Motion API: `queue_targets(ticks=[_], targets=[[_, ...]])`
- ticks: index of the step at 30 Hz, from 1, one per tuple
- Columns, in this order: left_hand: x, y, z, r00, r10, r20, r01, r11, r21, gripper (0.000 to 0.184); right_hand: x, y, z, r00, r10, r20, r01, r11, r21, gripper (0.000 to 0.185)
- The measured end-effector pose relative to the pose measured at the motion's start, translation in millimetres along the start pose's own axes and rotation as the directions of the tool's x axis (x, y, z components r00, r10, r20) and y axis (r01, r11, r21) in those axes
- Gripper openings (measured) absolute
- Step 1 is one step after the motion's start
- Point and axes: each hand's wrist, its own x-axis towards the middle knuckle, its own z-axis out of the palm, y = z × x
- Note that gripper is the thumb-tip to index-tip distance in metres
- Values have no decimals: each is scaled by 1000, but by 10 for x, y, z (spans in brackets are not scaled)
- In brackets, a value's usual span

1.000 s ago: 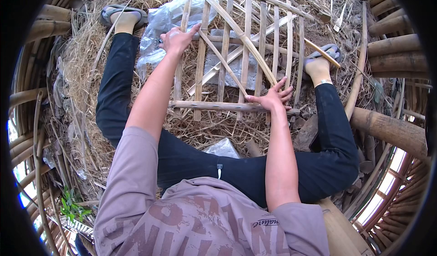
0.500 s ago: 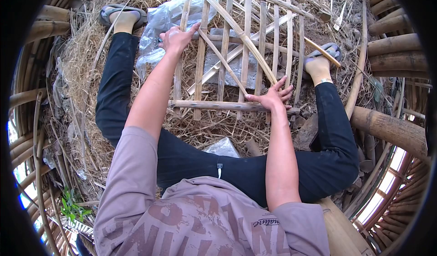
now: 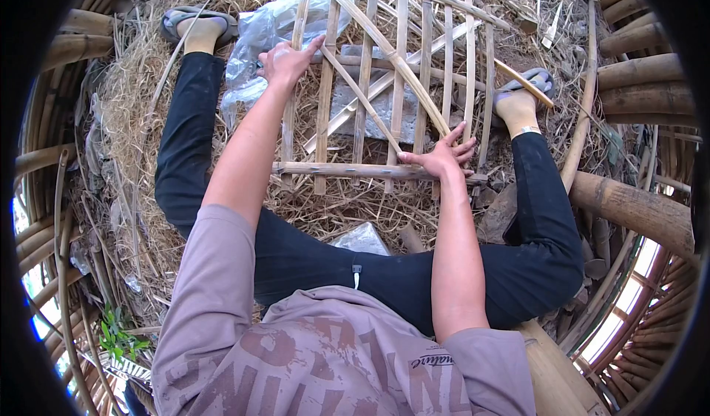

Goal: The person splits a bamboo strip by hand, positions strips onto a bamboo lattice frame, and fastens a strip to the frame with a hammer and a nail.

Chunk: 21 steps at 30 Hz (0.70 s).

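A bamboo lattice [image 3: 398,105] of upright slats tied across several rails lies between my legs. My left hand [image 3: 287,64] is closed around its left side at the middle rail, the thumb reaching to the top end of a thin bamboo strip [image 3: 360,98]. That strip slants down to the right across the slats. At the lower right, my right hand [image 3: 445,159] presses on the lattice with fingers spread, its thumb at the strip's lower end. A wider split bamboo piece [image 3: 396,62] runs diagonally from the top left down to the right fingers.
Beneath the lattice are a grey block [image 3: 355,83] and a crumpled plastic sheet [image 3: 259,50]. Dry straw [image 3: 133,113] covers the ground. Thick bamboo poles [image 3: 636,209] stand at the right, and another grey block [image 3: 361,238] sits near my lap.
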Motion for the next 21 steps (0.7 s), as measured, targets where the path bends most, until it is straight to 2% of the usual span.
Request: queue_targets(ticks=[3, 6, 9, 12, 21], targets=[[-13, 18, -30, 1000, 0, 30, 0, 1000, 8, 101, -6, 3, 2, 1000, 1, -3, -1, 1000, -4, 177], [-1, -12, 18, 1000, 21, -22, -21, 1000, 0, 97, 8, 0, 1, 1000, 4, 3, -4, 1000, -9, 178], [24, -19, 9, 1000, 18, 11, -18, 1000, 19, 99, 17, -7, 0, 1000, 11, 10, -11, 1000, -23, 179], [4, -9, 26, 999, 19, -39, -18, 1000, 5, 103, 9, -14, -9, 1000, 17, 9, -16, 999, -40, 180], [46, -4, 29, 1000, 4, -29, -4, 1000, 15, 103, -4, -29, -10, 1000, 23, 9, -23, 996, -89, 179]])
